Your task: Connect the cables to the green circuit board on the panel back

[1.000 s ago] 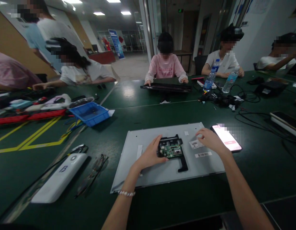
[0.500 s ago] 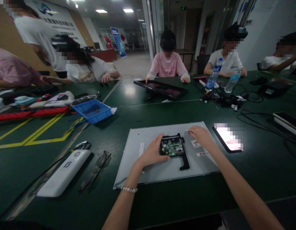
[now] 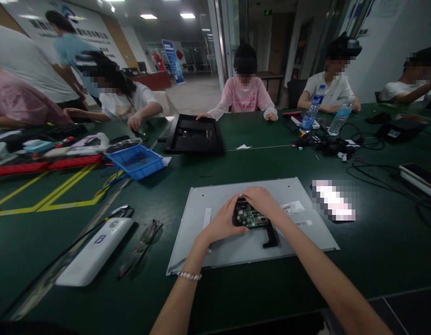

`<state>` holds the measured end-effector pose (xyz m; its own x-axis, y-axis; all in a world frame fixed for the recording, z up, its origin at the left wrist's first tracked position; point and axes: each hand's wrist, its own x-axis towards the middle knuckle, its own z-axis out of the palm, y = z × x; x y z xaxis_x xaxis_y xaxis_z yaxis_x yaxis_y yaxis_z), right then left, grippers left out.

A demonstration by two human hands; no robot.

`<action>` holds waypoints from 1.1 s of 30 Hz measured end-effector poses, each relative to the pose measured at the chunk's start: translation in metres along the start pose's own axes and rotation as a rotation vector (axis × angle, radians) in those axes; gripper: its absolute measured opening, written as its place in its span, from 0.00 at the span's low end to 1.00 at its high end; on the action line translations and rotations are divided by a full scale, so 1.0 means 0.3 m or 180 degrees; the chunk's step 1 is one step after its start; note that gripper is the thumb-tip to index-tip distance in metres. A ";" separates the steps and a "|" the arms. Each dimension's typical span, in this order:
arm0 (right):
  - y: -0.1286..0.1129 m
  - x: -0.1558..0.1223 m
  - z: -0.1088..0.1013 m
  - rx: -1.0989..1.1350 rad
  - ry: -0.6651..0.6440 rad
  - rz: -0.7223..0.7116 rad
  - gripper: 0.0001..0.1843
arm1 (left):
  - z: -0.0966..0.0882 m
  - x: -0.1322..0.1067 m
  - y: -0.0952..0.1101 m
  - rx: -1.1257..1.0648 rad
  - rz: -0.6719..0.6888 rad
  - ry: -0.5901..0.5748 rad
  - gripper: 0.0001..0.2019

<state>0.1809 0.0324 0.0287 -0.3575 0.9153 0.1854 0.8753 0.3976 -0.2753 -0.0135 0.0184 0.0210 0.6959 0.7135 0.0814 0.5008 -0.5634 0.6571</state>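
A flat grey display panel [image 3: 222, 253] lies on the green table with its back side up. On its middle sits a black plastic bracket [image 3: 271, 238] holding a green circuit board [image 3: 248, 217]. My left hand [image 3: 220, 221] grips the bracket's left side, thumb at the near edge and fingers at the far edge. Over the bracket's far edge is my right hand [image 3: 262, 202], its fingertips closed together beside my left fingertips. Whatever those right fingertips pinch is hidden or too small to name. White labels [image 3: 294, 208] are stuck on the panel right of my right hand.
A lit phone [image 3: 336, 202] lies to the right. On the left are a white power bank [image 3: 95, 253], glasses [image 3: 140, 251] and a blue bin [image 3: 137, 163]. Across the table, a person's hand holds a black frame [image 3: 194, 135]. Bottles [image 3: 311, 109] and cables stand farther right.
My right hand has moved left from the panel's right part to the bracket's far edge. My left hand has stayed put. The person opposite has tilted up the black frame and shifted it left.
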 end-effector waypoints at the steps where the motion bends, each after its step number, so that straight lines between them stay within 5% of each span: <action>1: -0.001 -0.001 0.005 0.0032 -0.0035 -0.0013 0.14 | 0.000 -0.001 0.001 -0.0005 0.0001 0.0005 0.52; 33: 0.000 -0.005 0.039 0.0594 0.0133 0.0029 0.15 | 0.001 0.001 0.006 0.0035 -0.0059 -0.0033 0.52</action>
<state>0.1776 0.0317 0.0175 -0.3325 0.9171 0.2199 0.8015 0.3976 -0.4466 -0.0123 0.0175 0.0220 0.6918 0.7194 0.0615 0.5192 -0.5548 0.6501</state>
